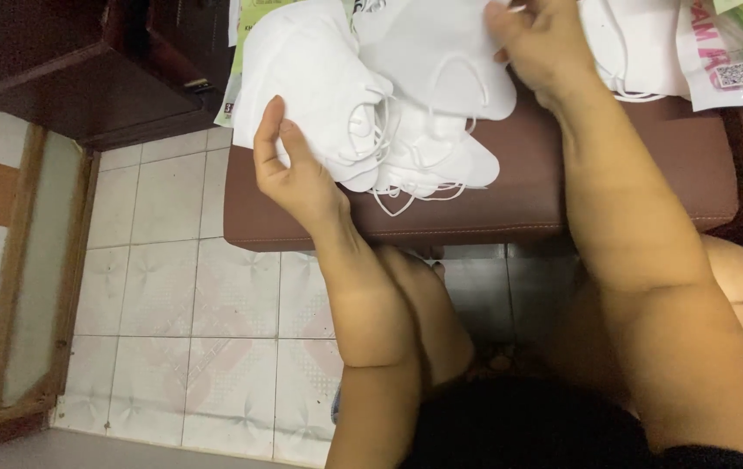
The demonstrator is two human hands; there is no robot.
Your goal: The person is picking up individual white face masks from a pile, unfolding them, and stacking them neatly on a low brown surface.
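Left hand (298,169) pinches the edge of a pile of white masks (319,95) on the brown stool (510,204). Further up, right hand (541,43) grips another mask (428,61). They look light, floppy, with tangly loops, so I'd grab by the flat edges.

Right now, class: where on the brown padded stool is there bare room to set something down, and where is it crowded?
Bare patches on the brown padded stool: the front strip between the mask pile and the near edge, and the right end below the printed packets. The back is crowded: white masks overlap there, with the left hand and right hand on them.
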